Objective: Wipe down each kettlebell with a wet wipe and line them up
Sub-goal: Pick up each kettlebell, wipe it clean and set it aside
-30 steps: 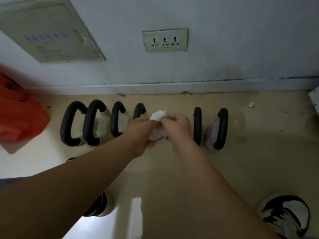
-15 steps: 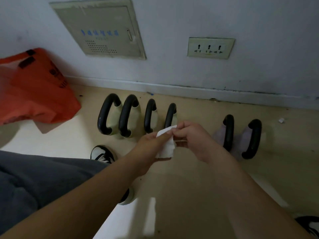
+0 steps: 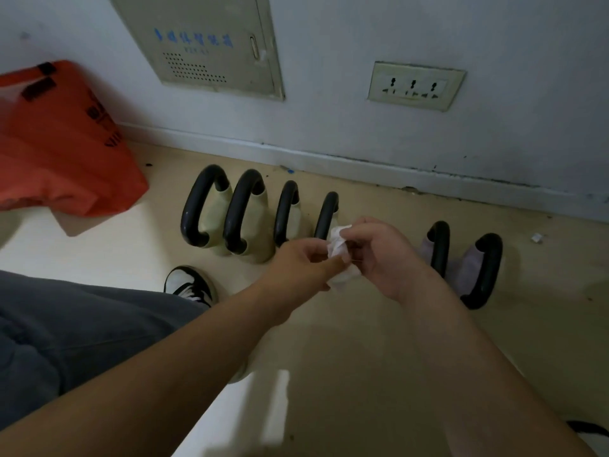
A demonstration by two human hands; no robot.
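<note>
Though speckled, floor (image 3: 362,374), kettlebells (image 3: 214,216) nr wall (image 3: 329,61)

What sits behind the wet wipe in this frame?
The black handle of a cream kettlebell rises behind the wet wipe. Its body is mostly hidden by the left hand and right hand holding the wipe.

A single wide-angle view looks forward and down from the person's head. It is rolled slightly, so the skirting (image 3: 329,159) slopes down to the right. It faces the wall (image 3: 362,28) at the far side, and the floor (image 3: 362,357) fills the near half. Both forearms enter from the bottom edge, close to the lens. The left hand (image 3: 296,265) and right hand (image 3: 385,255) meet on a wipe (image 3: 339,245) near centre. The kettlebells (image 3: 245,209) lie just beyond, with a bag (image 3: 56,143) far left, a socket (image 3: 415,85) far right and a shoe (image 3: 191,285) near left.
</note>
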